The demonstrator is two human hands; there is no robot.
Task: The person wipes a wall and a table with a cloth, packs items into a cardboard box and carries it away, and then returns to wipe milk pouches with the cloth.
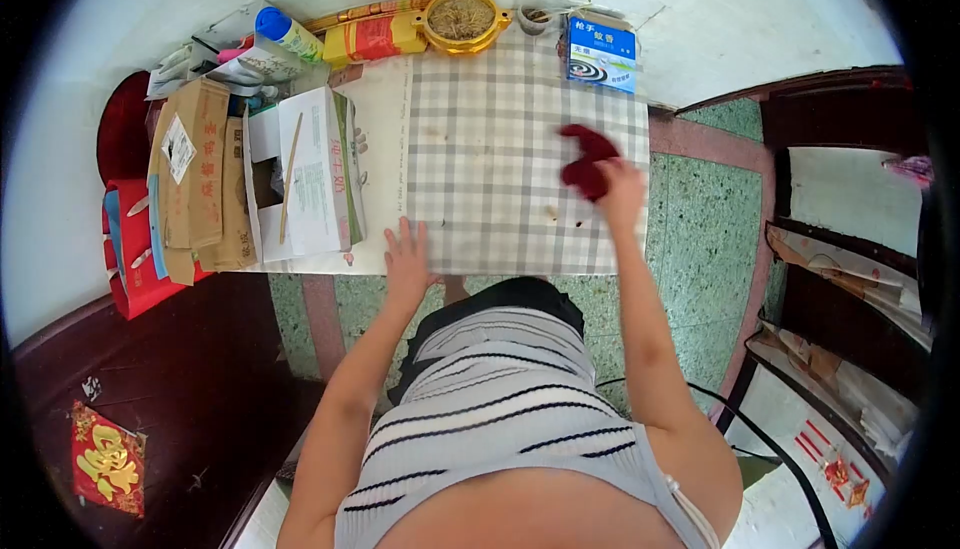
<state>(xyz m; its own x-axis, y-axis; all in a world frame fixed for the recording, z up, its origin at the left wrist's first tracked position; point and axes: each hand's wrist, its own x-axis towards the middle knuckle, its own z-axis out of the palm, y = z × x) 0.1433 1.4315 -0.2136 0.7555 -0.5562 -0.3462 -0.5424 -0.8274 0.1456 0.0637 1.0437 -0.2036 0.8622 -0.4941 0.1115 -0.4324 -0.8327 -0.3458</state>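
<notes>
A dark red cloth [587, 171] lies bunched on the right part of the checked tablecloth [480, 149]. My right hand [622, 189] grips its lower right side, fingers closed on it. Small dark and brown specks show on the tablecloth just below the cloth. At the front edge of the table, my left hand [406, 261] rests flat with its fingers spread, holding nothing. It is to the right of an open white carton [318, 174] with a thin stick lying across it.
Brown cardboard boxes [195, 164] and a red bag [135, 284] stand at the left. Along the back are a yellow package [372, 39], a gold bowl [460, 21], a small cup [534, 17] and a blue box [601, 53]. Shelves stand at the right.
</notes>
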